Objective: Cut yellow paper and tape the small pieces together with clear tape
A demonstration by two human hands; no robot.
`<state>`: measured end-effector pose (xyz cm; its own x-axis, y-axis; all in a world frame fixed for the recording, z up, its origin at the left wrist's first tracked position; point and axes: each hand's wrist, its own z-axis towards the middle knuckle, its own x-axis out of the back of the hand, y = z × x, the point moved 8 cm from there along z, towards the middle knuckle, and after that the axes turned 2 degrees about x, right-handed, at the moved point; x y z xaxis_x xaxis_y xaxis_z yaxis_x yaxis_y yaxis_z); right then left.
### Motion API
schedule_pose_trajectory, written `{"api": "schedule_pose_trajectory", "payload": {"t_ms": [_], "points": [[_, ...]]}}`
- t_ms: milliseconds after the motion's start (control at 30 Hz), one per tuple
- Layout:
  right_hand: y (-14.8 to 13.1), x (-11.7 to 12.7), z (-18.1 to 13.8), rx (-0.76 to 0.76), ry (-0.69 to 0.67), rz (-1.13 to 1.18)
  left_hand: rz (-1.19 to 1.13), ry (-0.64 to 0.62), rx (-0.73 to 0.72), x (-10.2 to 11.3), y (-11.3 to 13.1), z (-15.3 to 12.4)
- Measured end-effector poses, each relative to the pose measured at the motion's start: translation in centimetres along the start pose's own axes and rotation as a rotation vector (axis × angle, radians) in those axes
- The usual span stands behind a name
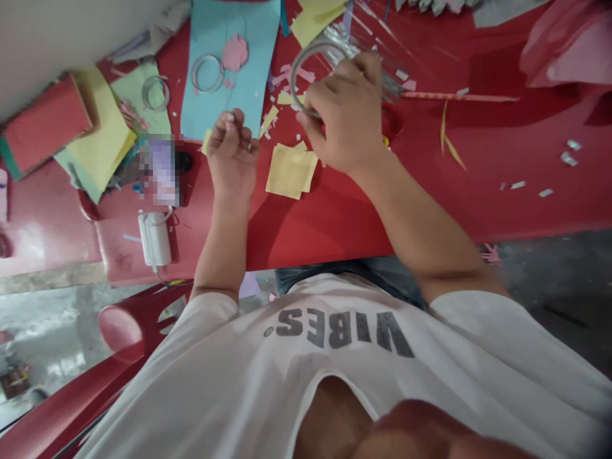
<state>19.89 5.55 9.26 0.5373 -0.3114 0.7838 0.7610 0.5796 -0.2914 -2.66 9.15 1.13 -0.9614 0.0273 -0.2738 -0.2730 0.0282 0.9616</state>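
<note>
- Head view: the right hand (342,111) is curled closed, gripping a silver wire ring (299,73) at upper middle of the frame.
- The left hand (232,156) is half closed; perhaps empty, hard to see.
- Another ring (208,72) lies on blue paper (258,38), upper left.

A smooth, dull silver finish is shown by the thin metal hoop (292,73), and a glossy, crinkled surface by the clear plastic film (347,41) bunched beside it. A matt, smooth face is seen on the yellow paper squares (289,171) and the pale blue paper sheet (229,64). A glossy, lightly scuffed surface is carried by the red plastic tabletop (325,223), and a soft matt weave by the white cloth T-shirt (430,370)
</note>
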Motion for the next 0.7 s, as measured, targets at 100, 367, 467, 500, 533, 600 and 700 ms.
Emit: {"api": "schedule_pose_trajectory", "payload": {"t_ms": [100,367,467,500,533,600,700], "points": [[4.7,-2.0,-0.6,-0.207,-0.102,-0.213,-0.063,-0.033,-0.045,-3.5,-0.1,-2.1],[3.8,0.1,1.0,-0.223,0.202,0.294,0.034,-0.007,-0.132,-6.9,0.5,-1.6],[1.1,2.2,0.8,-0.118,0.280,0.452,0.035,-0.148,-0.155,-8.8,0.6,-1.9],[0.4,2.4,0.4,-0.069,0.284,0.444,0.024,-0.188,-0.159,-9.5,0.5,-2.4],[0.0,2.4,-0.2,-0.037,0.291,0.434,-0.003,-0.222,-0.160,-10.1,0.3,-3.0],[0.1,2.5,-1.9,-0.008,0.382,0.452,-0.060,-0.306,-0.124,-11.4,-0.4,-4.3],[0.7,2.8,-4.1,0.033,0.535,0.551,-0.133,-0.408,-0.036,-12.5,-1.6,-6.0]]}}
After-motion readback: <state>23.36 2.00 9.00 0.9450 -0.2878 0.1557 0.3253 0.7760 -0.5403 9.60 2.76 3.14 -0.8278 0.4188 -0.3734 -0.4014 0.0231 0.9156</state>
